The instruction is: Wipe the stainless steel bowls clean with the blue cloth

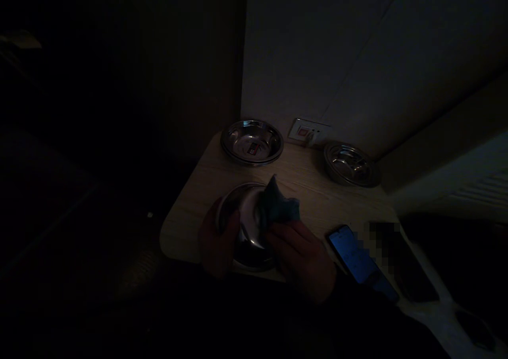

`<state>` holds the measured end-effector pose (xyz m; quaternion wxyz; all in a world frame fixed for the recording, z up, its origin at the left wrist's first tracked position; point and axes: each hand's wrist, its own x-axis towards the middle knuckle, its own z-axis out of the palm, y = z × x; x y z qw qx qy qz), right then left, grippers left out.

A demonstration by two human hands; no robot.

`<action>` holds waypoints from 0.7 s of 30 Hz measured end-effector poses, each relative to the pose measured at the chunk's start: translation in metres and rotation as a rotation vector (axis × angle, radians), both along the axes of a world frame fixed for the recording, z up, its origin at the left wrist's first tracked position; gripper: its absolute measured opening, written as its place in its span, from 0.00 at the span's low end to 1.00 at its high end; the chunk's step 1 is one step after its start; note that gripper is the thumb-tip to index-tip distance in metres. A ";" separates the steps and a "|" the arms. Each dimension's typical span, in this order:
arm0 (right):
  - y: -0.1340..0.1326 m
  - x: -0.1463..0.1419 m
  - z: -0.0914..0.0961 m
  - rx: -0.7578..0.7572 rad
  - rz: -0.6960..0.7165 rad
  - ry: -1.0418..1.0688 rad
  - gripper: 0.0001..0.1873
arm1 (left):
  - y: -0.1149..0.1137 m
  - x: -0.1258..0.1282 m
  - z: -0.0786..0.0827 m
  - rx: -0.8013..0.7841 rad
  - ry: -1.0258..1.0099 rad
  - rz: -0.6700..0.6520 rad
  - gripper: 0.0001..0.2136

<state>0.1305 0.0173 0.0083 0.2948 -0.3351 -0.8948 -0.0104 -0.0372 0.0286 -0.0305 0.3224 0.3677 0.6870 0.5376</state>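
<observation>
A shiny metal bowl [248,211] is held over the near part of a small wooden table [190,205]. My left hand [218,242] grips its left rim, thumb lying on the metal surface. On the bowl's right side, my right hand [299,256] presses a green cloth [280,205] against it, fingers closed on the fabric. Part of the cloth sticks up above the fingers. The scene is dark, and the underside of the bowl is hidden.
Stacked metal bowls [252,142] with a dark label stand at the table's back left. More metal bowls [351,163] sit back right, near a wall socket [305,131]. A lit phone [361,264] lies at the right, beside a dark flat object [405,264].
</observation>
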 end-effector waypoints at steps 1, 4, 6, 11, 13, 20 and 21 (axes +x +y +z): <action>-0.002 0.005 0.000 0.002 -0.001 -0.015 0.14 | 0.000 0.000 0.000 0.005 0.009 -0.011 0.27; -0.007 0.012 0.001 0.027 -0.009 -0.036 0.14 | 0.000 0.001 0.000 0.026 0.030 -0.039 0.26; -0.006 0.008 0.002 0.042 -0.003 -0.011 0.14 | 0.000 0.001 0.001 0.023 0.025 -0.030 0.27; -0.006 0.009 0.000 0.041 0.020 -0.010 0.14 | -0.001 0.000 0.004 0.054 -0.002 -0.064 0.25; -0.007 0.015 -0.001 0.044 0.004 -0.051 0.14 | -0.001 0.000 0.004 0.048 0.014 -0.057 0.24; -0.002 0.002 0.000 0.040 0.031 0.000 0.13 | -0.001 0.000 0.003 0.038 0.007 -0.056 0.23; -0.003 0.002 0.001 0.039 0.036 -0.002 0.13 | -0.001 0.000 0.003 0.035 0.002 -0.058 0.23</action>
